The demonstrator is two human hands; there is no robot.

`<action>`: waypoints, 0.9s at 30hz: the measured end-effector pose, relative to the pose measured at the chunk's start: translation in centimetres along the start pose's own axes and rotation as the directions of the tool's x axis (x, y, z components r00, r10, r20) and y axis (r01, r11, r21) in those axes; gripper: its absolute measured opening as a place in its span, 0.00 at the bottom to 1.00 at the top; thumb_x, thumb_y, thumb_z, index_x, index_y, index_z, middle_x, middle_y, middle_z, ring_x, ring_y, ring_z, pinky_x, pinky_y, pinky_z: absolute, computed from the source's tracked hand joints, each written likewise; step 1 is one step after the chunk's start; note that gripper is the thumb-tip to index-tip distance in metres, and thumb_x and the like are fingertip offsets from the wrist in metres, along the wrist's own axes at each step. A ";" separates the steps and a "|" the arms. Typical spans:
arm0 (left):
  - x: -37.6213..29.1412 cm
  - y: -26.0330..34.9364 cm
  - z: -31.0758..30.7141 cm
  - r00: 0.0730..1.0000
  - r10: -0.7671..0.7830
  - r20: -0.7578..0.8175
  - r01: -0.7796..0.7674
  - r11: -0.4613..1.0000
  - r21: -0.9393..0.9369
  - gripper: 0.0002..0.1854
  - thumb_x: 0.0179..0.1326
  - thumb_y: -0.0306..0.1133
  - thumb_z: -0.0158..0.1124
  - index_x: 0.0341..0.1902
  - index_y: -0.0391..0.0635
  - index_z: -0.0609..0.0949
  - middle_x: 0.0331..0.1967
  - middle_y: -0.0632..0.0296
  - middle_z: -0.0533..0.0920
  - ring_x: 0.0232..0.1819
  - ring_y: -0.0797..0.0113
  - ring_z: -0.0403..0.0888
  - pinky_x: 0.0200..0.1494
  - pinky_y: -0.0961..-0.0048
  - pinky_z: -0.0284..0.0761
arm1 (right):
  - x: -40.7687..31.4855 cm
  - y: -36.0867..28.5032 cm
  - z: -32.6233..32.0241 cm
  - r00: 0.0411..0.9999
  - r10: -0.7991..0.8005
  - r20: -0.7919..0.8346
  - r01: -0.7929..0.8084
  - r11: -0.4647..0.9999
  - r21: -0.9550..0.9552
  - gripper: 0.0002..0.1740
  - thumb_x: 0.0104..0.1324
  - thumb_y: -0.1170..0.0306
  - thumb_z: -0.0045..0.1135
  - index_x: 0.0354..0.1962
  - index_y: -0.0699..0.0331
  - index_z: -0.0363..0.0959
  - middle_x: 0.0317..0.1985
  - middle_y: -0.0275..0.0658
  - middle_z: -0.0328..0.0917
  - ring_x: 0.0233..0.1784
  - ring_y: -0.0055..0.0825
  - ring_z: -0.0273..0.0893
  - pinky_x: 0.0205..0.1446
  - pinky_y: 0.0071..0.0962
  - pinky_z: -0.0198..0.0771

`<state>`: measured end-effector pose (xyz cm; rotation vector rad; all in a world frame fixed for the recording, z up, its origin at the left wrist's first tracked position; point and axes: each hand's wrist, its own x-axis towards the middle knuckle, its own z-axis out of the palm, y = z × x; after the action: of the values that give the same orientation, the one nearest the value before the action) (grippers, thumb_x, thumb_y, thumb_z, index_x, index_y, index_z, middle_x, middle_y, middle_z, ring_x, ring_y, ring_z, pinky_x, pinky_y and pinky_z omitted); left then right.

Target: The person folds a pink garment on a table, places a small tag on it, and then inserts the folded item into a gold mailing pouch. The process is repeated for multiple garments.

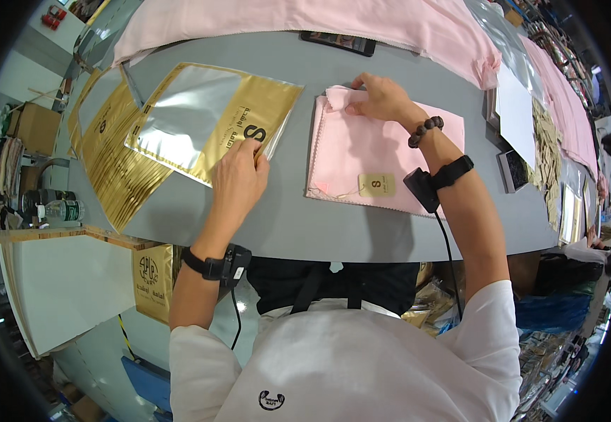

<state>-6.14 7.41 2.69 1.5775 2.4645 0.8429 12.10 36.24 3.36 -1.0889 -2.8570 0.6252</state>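
Note:
My left hand (239, 174) pinches the near right edge of a gold-and-clear plastic bag (194, 121), which bears printed writing. The bag lies at a slant, partly over a fanned stack of similar gold bags (120, 174). To the right is a folded pink cloth (337, 153) with a scalloped edge. My right hand (382, 97) rests on its far edge, thumb on the cloth and fingers spread beyond, near a turned-up corner. A small gold hang tag (376, 184) on a string lies on the cloth's near part.
A large pink fabric (295, 16) covers the grey table's (284, 232) far side, beside a phone (339, 42). White card sheets (514, 116), a dark open box (511, 171) and a pile of beige tags (545, 158) are at right. A plastic bottle (62, 210) lies at left.

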 end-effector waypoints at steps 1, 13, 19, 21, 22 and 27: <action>0.4 -0.1 0.3 1.000 0.000 -0.006 -0.001 1.000 -0.008 0.11 0.63 0.30 0.67 0.45 0.35 0.84 0.38 0.44 0.86 0.39 0.40 0.84 0.42 0.51 0.79 | 0.0 0.2 -0.1 0.997 0.044 0.062 -0.046 0.999 0.030 0.32 0.57 0.54 0.76 0.53 0.65 0.81 0.45 0.50 0.88 0.49 0.51 0.85 0.54 0.44 0.78; -0.7 1.2 2.0 0.974 0.008 0.228 0.075 0.932 -0.354 0.13 0.64 0.39 0.69 0.42 0.41 0.86 0.31 0.46 0.87 0.34 0.43 0.86 0.41 0.55 0.81 | -8.3 -6.7 5.3 0.966 -0.203 -0.162 0.258 0.822 0.508 0.14 0.62 0.67 0.73 0.41 0.64 0.81 0.36 0.42 0.85 0.41 0.45 0.83 0.45 0.40 0.76; -2.9 2.0 1.4 0.964 -0.147 -0.220 0.032 0.890 -0.454 0.06 0.63 0.25 0.74 0.43 0.39 0.88 0.32 0.57 0.87 0.28 0.68 0.85 0.33 0.72 0.81 | -10.2 -8.9 4.9 0.884 -0.300 -0.359 0.315 0.949 -0.018 0.18 0.62 0.62 0.72 0.45 0.62 0.79 0.44 0.39 0.82 0.49 0.39 0.81 0.51 0.37 0.76; -3.3 2.1 1.1 0.969 -0.058 -0.240 -0.035 0.930 -0.365 0.07 0.63 0.25 0.74 0.43 0.40 0.88 0.32 0.57 0.86 0.28 0.67 0.85 0.32 0.72 0.80 | -10.7 -8.6 5.0 0.769 -0.531 -0.355 0.446 0.845 -0.295 0.19 0.62 0.61 0.71 0.47 0.62 0.79 0.47 0.39 0.82 0.53 0.38 0.80 0.55 0.36 0.75; -3.4 2.2 1.1 0.967 -0.011 -0.255 -0.068 0.952 -0.299 0.08 0.61 0.26 0.75 0.43 0.42 0.89 0.32 0.58 0.86 0.30 0.62 0.85 0.33 0.69 0.80 | -10.9 -8.3 5.2 0.685 -0.665 -0.298 0.547 0.739 -0.392 0.19 0.62 0.61 0.69 0.47 0.61 0.79 0.48 0.39 0.81 0.55 0.38 0.79 0.57 0.36 0.74; -4.5 2.6 1.2 0.968 0.115 -0.222 -0.160 0.967 -0.197 0.08 0.60 0.30 0.75 0.42 0.45 0.89 0.32 0.59 0.85 0.33 0.54 0.84 0.36 0.62 0.80 | -10.0 -9.4 8.3 0.669 -0.661 -0.340 0.716 0.695 0.057 0.17 0.72 0.61 0.59 0.49 0.65 0.81 0.46 0.46 0.85 0.53 0.45 0.81 0.62 0.40 0.74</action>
<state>-1.51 4.82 2.05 1.6737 2.3155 1.3107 12.39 20.51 0.44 0.0031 -2.5647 0.5749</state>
